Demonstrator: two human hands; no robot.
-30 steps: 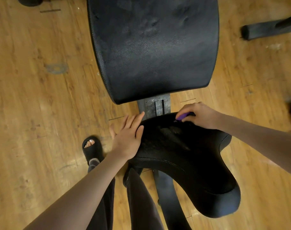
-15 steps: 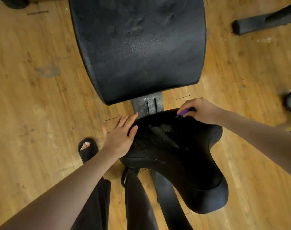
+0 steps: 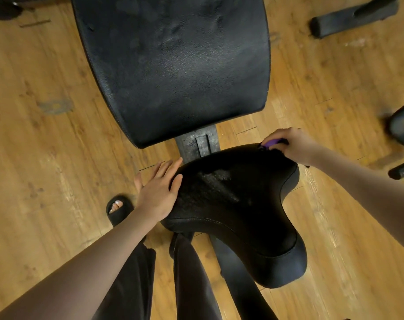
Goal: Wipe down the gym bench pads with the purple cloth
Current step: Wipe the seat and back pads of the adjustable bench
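A black gym bench runs up the middle: a large back pad (image 3: 180, 65) at the top and a smaller saddle-shaped seat pad (image 3: 238, 204) below it, joined by a metal frame (image 3: 197, 144). My left hand (image 3: 158, 189) rests flat with straight fingers on the seat pad's left edge. My right hand (image 3: 291, 144) grips the purple cloth (image 3: 272, 142) against the seat pad's far right corner. Only a small purple patch of the cloth shows under the fingers. The seat pad's middle looks wet and shiny.
Wooden floor surrounds the bench. My foot in a black sandal (image 3: 118, 210) stands left of the seat, with my dark trouser legs (image 3: 189, 280) below. Black equipment feet lie at the top right (image 3: 348, 18) and right edge (image 3: 401, 125).
My right hand with the cloth has slid a little to the right along the seat pad's far edge. My left hand has stayed on the left edge. The camera has shifted slightly.
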